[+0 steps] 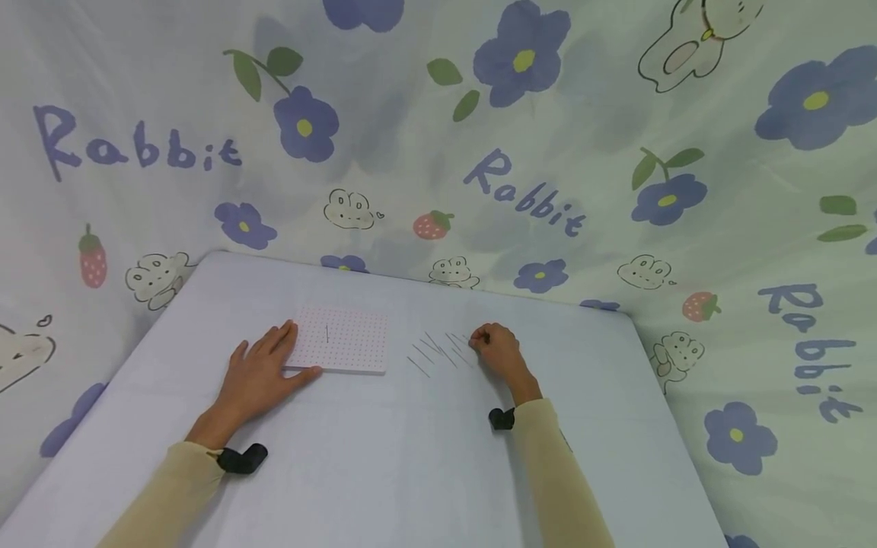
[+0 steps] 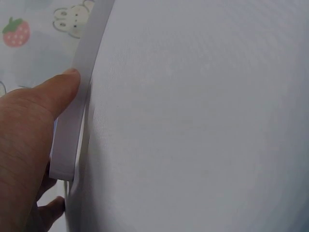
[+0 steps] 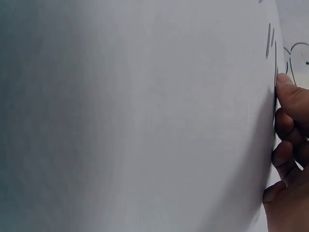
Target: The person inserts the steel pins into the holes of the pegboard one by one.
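Straight fingers of the left hand (image 1: 256, 377) rest at the left edge of a white dotted pegboard (image 1: 352, 340), and its thumb touches the near edge; I see contact, but not a closed grasp. For the right hand (image 1: 499, 352), the fingers are curled and the thumb tip is at one thin dark rod (image 3: 275, 60); whether the rod is pinched, I cannot tell from my cameras.

Going by size, the largest thing I see is the pale cloth backdrop (image 1: 384, 137), printed with blue flowers, strawberries, rabbits and the word "Rabbit". Before it is the table (image 1: 342, 457), which has a white surface. Over it reach two beige sleeves (image 1: 164, 495), one on each arm. The pegboard lies flat toward the far side of the table, with rows of small dots on its upper face. Two black wrist devices (image 1: 243, 459) are at the ends of the sleeves. Smallest are the loose rods (image 1: 419, 367), which lie slanted on the table between the board and the right hand. One more rod (image 1: 326, 333) shows at the board, left of its centre; if it stands or lies, I cannot tell.
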Tool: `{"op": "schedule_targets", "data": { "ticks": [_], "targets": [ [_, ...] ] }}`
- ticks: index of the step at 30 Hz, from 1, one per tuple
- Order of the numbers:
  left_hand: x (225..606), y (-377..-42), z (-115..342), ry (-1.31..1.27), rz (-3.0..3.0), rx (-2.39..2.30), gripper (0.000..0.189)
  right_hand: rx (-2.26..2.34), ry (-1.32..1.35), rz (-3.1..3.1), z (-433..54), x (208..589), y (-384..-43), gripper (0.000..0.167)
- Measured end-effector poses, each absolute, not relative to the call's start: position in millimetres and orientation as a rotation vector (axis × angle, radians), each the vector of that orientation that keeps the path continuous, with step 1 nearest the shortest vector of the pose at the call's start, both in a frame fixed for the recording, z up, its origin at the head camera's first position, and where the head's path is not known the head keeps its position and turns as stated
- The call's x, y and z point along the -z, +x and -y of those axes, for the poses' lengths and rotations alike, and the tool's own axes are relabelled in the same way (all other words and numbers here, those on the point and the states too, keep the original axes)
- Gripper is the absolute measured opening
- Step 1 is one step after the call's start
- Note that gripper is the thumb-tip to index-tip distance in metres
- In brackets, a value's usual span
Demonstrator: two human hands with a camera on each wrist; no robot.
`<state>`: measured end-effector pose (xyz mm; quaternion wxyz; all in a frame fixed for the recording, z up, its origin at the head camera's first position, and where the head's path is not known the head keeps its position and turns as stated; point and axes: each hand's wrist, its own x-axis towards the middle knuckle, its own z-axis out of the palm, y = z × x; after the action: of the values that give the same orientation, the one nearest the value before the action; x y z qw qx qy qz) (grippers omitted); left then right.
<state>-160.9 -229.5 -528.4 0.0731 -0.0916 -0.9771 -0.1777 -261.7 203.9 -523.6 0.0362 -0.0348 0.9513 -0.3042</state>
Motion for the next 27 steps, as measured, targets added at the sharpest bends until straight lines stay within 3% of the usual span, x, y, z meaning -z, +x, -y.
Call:
{"op": "schedule_targets", "data": {
  "ticks": [27],
  "targets": [
    [529.9, -159.4, 228.4, -0.274, 2.924, 0.533, 0.101, 0.668, -0.121, -2.997, -197.7, 522.5, -260.1, 0.011]
  ]
}}
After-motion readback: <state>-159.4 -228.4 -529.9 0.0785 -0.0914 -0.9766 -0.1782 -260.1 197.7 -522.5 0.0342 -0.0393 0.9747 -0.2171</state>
